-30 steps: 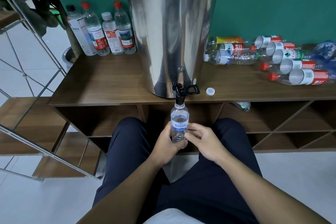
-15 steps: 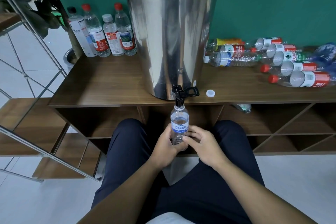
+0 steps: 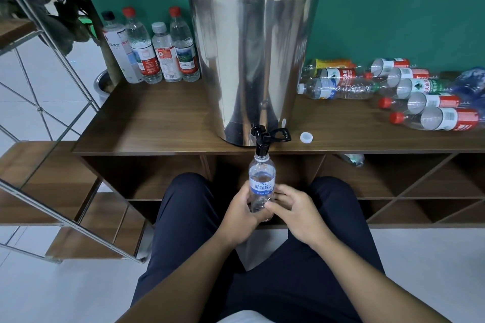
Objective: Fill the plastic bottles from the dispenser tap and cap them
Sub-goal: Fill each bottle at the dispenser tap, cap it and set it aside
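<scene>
A clear plastic bottle [image 3: 262, 178] with a blue label stands upright with its open mouth right under the black tap [image 3: 261, 139] of the steel dispenser [image 3: 252, 60]. My left hand [image 3: 242, 211] grips its lower part from the left. My right hand [image 3: 291, 210] holds the same lower part from the right, fingers curled against it. The tap's lever points to the right. A white cap [image 3: 306, 137] lies on the wooden shelf top [image 3: 157, 126] just right of the tap.
Several capped bottles [image 3: 157, 55] stand upright at the back left of the shelf top. Several bottles [image 3: 420, 97] lie on their sides at the right. A metal stair rail [image 3: 52, 60] runs along the left. My knees sit below the shelf edge.
The view has shifted slightly; both hands and the bottle stay under the tap. Nothing else has visibly changed.
</scene>
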The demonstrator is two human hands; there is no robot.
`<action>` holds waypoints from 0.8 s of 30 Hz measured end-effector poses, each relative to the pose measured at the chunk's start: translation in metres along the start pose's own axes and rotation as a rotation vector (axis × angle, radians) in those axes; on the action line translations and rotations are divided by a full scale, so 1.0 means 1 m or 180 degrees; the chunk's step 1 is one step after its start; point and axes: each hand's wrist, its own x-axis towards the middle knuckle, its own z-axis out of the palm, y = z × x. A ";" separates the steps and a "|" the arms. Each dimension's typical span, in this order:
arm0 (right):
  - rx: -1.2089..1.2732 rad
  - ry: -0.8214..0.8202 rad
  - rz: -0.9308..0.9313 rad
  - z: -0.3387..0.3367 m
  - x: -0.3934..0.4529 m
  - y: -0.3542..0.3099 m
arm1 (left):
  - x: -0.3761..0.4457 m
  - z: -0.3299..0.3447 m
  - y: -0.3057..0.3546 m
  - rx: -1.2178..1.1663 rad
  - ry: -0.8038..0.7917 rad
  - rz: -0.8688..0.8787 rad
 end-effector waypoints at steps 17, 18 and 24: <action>-0.0113 0.0046 0.0008 0.000 -0.002 0.000 | -0.002 0.001 0.002 -0.0011 0.0028 0.0055; -0.0111 0.0051 0.0010 0.000 -0.001 0.000 | -0.002 0.002 0.002 -0.0015 0.0030 0.0059; -0.0117 0.0042 0.0046 0.001 0.000 0.002 | -0.002 0.002 0.003 -0.0031 0.0034 0.0083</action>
